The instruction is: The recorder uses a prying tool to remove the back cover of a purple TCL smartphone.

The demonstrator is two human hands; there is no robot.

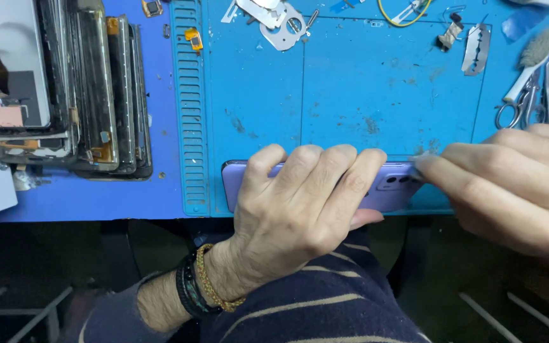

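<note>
A lilac phone (396, 185) lies back up along the near edge of the blue work mat (351, 95), its camera block at the right end. My left hand (300, 203) covers its middle, fingers curled over the far edge and thumb under the near side. My right hand (509, 184) comes in from the right, fingertips pinched at the phone's top right corner; a thin pale tool tip seems to sit there, but I cannot tell what it is.
A stack of old phone screens and frames (65, 89) fills the left side. Metal shields (274, 19), a yellow wire (401, 16), a razor blade (476, 49), a brush (532, 60) and scissors (519, 105) lie along the far and right parts of the mat.
</note>
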